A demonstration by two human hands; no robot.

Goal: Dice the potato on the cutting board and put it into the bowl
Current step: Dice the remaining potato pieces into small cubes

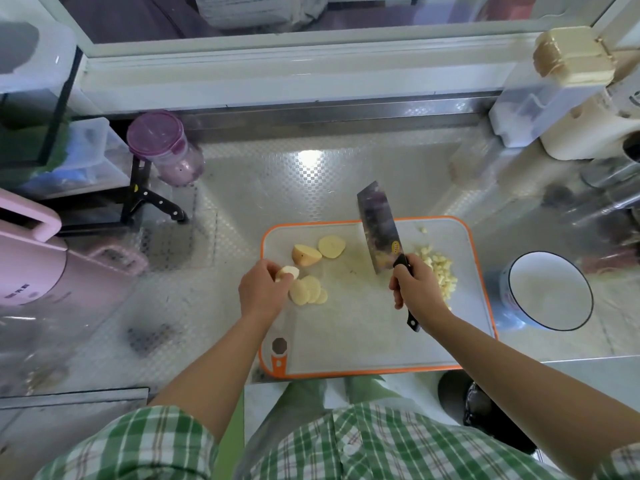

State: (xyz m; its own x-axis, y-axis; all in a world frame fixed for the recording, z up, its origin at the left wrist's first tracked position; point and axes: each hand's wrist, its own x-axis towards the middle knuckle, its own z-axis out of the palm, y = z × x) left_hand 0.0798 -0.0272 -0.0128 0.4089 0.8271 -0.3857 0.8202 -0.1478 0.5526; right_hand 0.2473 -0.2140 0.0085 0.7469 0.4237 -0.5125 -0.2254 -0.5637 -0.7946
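Observation:
A white cutting board with an orange rim (363, 341) lies on the steel counter. My left hand (261, 289) pinches a potato slice (289, 272) at the board's left side. Beside it lie overlapping potato slices (308, 290). Farther back sit a potato chunk with skin (305, 255) and a round potato end piece (331, 246). My right hand (414, 287) grips the black handle of a cleaver (379, 230), its blade tilted above the board's middle. A pile of diced potato (440, 271) lies at the board's right, partly hidden by my right hand. A white bowl (550, 289) with a dark rim stands right of the board.
A purple-lidded jar (162, 147) and a black knife rack (149, 199) stand at the back left. A pink appliance (31, 258) sits at the far left. Clear containers and a cream appliance (588, 126) crowd the back right, with steel pots (609, 188) below them.

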